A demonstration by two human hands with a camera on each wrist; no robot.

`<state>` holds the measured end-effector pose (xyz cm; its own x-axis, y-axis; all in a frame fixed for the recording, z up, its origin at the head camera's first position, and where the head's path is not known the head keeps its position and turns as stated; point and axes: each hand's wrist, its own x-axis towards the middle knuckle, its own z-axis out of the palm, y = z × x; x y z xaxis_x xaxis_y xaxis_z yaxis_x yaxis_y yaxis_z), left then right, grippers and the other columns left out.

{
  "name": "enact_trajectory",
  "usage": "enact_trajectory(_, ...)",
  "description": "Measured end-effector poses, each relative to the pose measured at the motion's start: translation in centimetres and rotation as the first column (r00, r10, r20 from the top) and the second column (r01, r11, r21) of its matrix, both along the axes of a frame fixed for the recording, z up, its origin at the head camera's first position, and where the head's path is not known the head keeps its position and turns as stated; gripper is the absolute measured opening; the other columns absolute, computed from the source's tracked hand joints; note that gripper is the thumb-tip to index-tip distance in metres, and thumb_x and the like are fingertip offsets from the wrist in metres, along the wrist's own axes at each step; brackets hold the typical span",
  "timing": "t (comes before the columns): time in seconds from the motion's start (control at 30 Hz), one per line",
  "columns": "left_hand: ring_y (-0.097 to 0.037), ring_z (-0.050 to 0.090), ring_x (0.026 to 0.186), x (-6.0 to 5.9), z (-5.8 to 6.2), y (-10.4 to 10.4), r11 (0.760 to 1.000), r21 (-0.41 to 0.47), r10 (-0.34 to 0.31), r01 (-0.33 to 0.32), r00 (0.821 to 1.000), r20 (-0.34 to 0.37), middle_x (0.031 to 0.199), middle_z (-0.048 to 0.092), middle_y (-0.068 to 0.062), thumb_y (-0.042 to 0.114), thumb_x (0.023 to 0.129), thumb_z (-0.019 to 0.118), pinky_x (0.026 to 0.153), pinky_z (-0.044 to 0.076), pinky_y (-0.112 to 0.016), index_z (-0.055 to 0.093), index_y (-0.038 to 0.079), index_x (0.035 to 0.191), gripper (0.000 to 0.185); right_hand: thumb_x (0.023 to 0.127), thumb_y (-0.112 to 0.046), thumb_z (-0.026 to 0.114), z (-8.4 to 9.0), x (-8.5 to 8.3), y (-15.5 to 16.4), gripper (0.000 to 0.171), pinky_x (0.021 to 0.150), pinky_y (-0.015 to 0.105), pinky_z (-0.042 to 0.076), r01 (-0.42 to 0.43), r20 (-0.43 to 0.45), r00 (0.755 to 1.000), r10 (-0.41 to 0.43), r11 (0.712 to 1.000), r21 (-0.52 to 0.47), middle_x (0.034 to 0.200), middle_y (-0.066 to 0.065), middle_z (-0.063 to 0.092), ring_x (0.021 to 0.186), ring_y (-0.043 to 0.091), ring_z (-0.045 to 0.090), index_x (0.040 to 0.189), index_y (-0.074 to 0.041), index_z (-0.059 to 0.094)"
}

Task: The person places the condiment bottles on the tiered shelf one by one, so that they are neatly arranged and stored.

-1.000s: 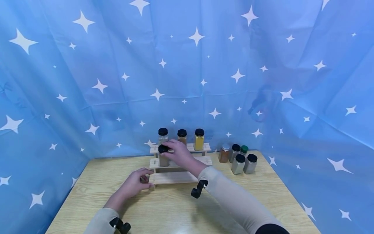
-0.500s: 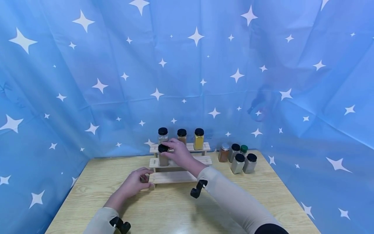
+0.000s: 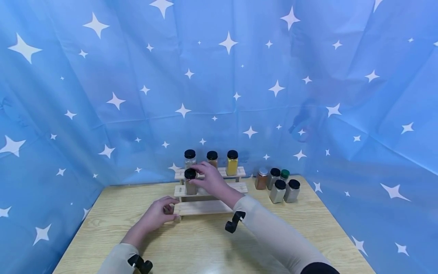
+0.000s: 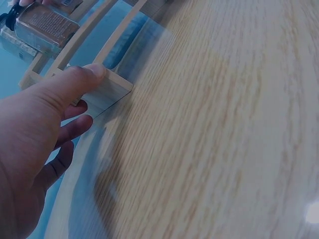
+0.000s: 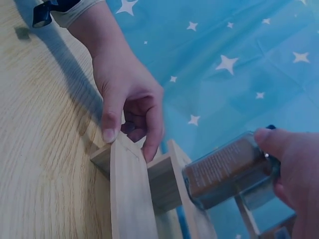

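Observation:
A three-tier wooden spice rack (image 3: 205,207) stands on the table. My left hand (image 3: 158,213) grips the left end of its lowest tier; in the left wrist view the thumb lies on the wood's edge. On the middle tier, at its left end, stands a spice jar (image 3: 191,187) with a black lid and brown contents. My right hand (image 3: 213,182) pinches this jar near its lid, as the right wrist view also shows. Behind, on the top tier, are a clear jar (image 3: 189,155), a brown-filled jar (image 3: 212,159) and a yellow-filled jar (image 3: 232,164), all black-lidded.
Several more spice jars are grouped right of the rack: a silver-lidded one (image 3: 261,179), a green-lidded one (image 3: 284,174) and black-lidded ones such as this pale-filled jar (image 3: 278,192). A blue star-patterned curtain (image 3: 219,83) hangs behind the wooden table (image 3: 205,247).

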<state>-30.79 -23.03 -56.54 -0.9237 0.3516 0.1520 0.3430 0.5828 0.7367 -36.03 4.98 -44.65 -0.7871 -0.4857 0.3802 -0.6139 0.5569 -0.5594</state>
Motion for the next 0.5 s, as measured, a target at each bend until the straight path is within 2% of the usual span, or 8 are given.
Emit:
enact_trajectory(0.13, -0.015, 0.068, 0.099, 0.0, 0.0, -0.1, 1.000, -0.005, -0.004, 0.004, 1.000, -0.002, 0.130, 0.069, -0.002, 0.024, 0.096, 0.091, 0.080, 0.060, -0.031, 0.072, 0.008, 0.142, 0.052, 0.100, -0.029, 0.087, 0.2, 0.6, 1.3, 0.054, 0.100, 0.045, 0.061, -0.007, 0.001, 1.000, 0.007, 0.999, -0.047, 0.132, 0.003, 0.067, 0.122, 0.026, 0.068, 0.150, -0.016, 0.069)
enact_trajectory(0.27, -0.014, 0.068, 0.098, -0.1, 0.0, 0.0, 1.000, -0.008, 0.002, -0.002, 1.000, -0.001, 0.130, 0.069, -0.001, 0.022, 0.096, 0.090, 0.080, 0.060, -0.031, 0.072, 0.008, 0.142, 0.051, 0.099, -0.025, 0.087, 0.4, 1.3, 3.4, 0.047, 0.101, 0.046, 0.062, -0.021, -0.009, 1.000, 0.021, 0.997, -0.076, 0.126, 0.004, 0.067, 0.120, 0.024, 0.069, 0.142, -0.013, 0.073)
enact_trajectory(0.4, -0.013, 0.068, 0.097, -0.1, 0.0, 0.1, 1.000, -0.010, 0.002, -0.002, 1.000, -0.003, 0.129, 0.069, -0.001, 0.022, 0.096, 0.091, 0.080, 0.060, -0.031, 0.072, 0.008, 0.142, 0.053, 0.100, -0.024, 0.087, 0.3, 2.0, 6.2, 0.036, 0.098, 0.041, 0.062, -0.005, -0.030, 1.000, 0.004, 0.999, -0.037, 0.122, 0.002, 0.067, 0.119, 0.024, 0.071, 0.133, -0.013, 0.077)
enact_trajectory(0.5, -0.013, 0.068, 0.097, 0.0, 0.1, 0.2, 1.000, -0.006, -0.002, 0.002, 1.000, -0.011, 0.129, 0.069, -0.002, 0.023, 0.094, 0.092, 0.082, 0.061, -0.031, 0.072, 0.005, 0.142, 0.056, 0.099, -0.024, 0.088, 0.0, 2.4, 8.5, 0.032, 0.095, 0.043, 0.062, 0.030, -0.058, 0.998, -0.029, 1.000, 0.005, 0.119, -0.001, 0.066, 0.116, 0.025, 0.071, 0.128, -0.015, 0.079)
